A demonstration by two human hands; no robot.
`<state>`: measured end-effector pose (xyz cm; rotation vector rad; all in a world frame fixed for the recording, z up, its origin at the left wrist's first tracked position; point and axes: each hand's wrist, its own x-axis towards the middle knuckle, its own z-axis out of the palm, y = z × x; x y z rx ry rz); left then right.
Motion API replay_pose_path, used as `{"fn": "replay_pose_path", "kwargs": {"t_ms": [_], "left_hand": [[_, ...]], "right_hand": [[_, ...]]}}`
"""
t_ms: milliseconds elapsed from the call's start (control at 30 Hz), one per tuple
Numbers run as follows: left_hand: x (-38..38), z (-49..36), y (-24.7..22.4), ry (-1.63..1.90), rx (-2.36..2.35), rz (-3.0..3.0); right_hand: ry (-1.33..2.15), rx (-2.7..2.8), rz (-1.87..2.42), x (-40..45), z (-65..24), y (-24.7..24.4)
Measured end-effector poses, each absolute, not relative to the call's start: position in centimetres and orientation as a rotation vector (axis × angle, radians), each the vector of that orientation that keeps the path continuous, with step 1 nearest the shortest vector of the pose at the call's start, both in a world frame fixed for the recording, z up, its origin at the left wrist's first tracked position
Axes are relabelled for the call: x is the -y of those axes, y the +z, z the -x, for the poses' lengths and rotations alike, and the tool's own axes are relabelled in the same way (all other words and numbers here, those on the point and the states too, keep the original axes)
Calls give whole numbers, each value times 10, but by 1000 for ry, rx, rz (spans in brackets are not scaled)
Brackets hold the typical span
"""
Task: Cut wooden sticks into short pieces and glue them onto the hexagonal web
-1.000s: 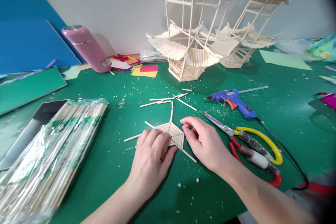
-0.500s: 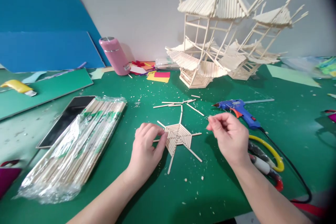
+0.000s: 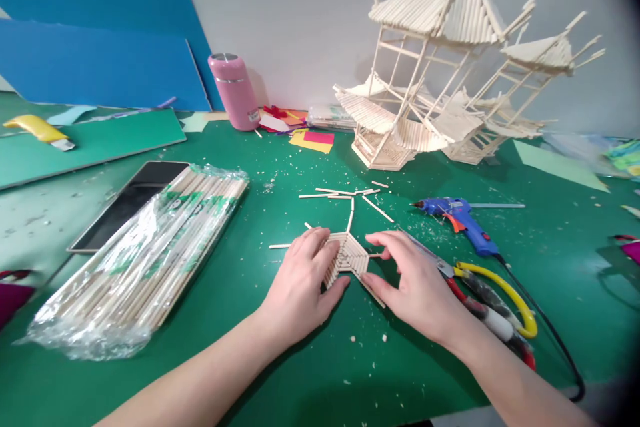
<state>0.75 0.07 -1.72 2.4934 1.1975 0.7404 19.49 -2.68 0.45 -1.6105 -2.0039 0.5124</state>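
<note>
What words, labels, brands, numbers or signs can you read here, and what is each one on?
No text reads clearly enough to quote.
Small white label on the pink cylindrical bottle: too small to read.
Green printing on the clear plastic packet of wooden sticks: pale marks show in it, too blurred to read.
Blue plastic glue gun: any marks on its body are too small to make out.

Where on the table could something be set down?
Bare green tabletop shows between the bagged sticks and left hand, and nearer the person than the stick web, though scraps speckle that patch. Crowded: just past the right hand, where scissors and glue gun lie.
</note>
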Motion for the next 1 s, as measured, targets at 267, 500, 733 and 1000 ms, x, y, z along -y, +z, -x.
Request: {"fn": "replay_pose_path", "kwargs": {"t_ms": [267,500,733,1000], "left_hand": [[-4,-9,-20,753,-1131,-2503],[-4,-9,-23,684,-1142,-2540],[-2,-8,-24,714,-1150,-2580],[-4,-8,-24,684,-1144,-2611]], "right_hand": [[370,2166,1704,27,-187,-5],[383,2132,1656,30,-188,-9],[363,2106,1668,27,-186,-10],[299,2079,1722,27,-185,-15]]}}
